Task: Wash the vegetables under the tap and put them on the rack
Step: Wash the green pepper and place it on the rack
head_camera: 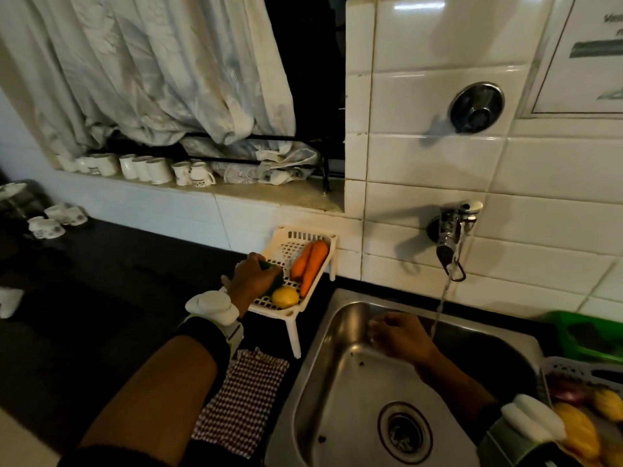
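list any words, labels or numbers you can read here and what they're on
"Ve": the only letters that can be made out, at the cut-off top of the white notice on the tiled wall; the rest runs out of frame.
Grey-green band below it on the notice: blurred, unreadable.
Dark motifs on the white cups on the window ledge: too small to tell whether they hold text.
Nothing readable on the tap or white rack.

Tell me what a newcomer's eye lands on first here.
Probably the two orange carrots and the yellow lemon-like fruit on the white rack, left of the sink, where the left hand is setting down a dark green vegetable. Next, the wall tap running a thin stream into the steel sink, with the right hand empty beside the water.
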